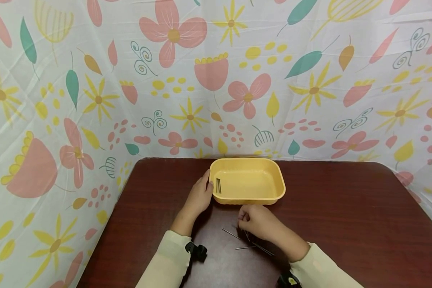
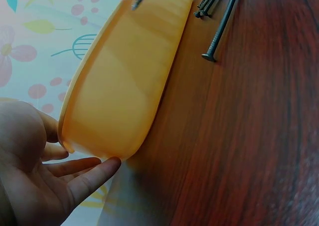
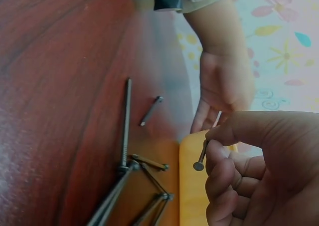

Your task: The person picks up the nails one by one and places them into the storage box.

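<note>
The rectangular plastic tray (image 1: 248,182) is yellow; slender metal nails (image 3: 126,126), dark grey; wood-grained tabletop (image 1: 345,208), red-brown. The white cloth backdrop (image 1: 216,92) bears a pink-and-yellow floral print.

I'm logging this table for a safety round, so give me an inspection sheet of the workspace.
Surface: dark wood-grain table, with some glare.
Job's things: yellow tray with a few nails inside at its left end; loose nails on the table in front, some crossing.
Clutter: nothing seen.
Grips: left hand touches the tray's left end; right hand pinches one held nail. Each wrist wears a black device.
Cables: nothing seen.
Surroundings: floral sheet behind the table.
</note>
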Demonstrator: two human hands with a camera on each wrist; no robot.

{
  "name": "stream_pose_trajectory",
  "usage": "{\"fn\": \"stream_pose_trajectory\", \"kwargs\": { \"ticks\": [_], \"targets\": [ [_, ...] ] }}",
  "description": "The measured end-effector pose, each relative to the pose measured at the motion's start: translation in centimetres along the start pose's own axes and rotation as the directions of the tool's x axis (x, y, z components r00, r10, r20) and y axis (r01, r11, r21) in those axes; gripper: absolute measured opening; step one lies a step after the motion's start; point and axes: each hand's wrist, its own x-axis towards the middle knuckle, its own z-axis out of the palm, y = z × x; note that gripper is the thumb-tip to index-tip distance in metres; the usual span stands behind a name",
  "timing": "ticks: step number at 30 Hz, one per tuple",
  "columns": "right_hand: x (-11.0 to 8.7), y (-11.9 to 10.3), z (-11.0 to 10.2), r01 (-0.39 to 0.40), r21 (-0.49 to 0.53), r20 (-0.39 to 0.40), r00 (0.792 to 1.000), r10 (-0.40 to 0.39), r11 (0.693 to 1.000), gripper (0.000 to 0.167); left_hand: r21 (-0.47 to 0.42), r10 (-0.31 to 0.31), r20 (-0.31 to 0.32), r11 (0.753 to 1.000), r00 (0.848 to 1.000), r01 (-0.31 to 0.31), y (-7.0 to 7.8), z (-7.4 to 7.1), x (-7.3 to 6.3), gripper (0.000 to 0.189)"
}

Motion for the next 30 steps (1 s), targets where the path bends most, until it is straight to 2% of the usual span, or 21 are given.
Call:
{"fn": "stream_pose_trajectory", "kwargs": {
  "ticks": [9,17,30],
  "targets": [
    [0.3,-0.2,-1.1,-0.051,0.087,0.011,0.999,0.05,0.995,0.005,-0.003,0.01,-0.001,1.0,1.0,-0.01,0.0,0.0,-0.1,0.056],
    [0.8,-0.5,-1.8,-0.122,0.245,0.037,0.992,0.117,0.962,0.005,-0.004,0.017,-0.003,1.0,1.0,-0.017,0.0,0.0,-0.1,0.056],
    [1.6,-0.8,-3.2,-0.076,0.209,-0.016,0.997,0.082,0.975,0.009,-0.003,0.017,-0.009,1.0,1.0,-0.017,0.0,0.0,-0.1,0.056]
  ]
}}
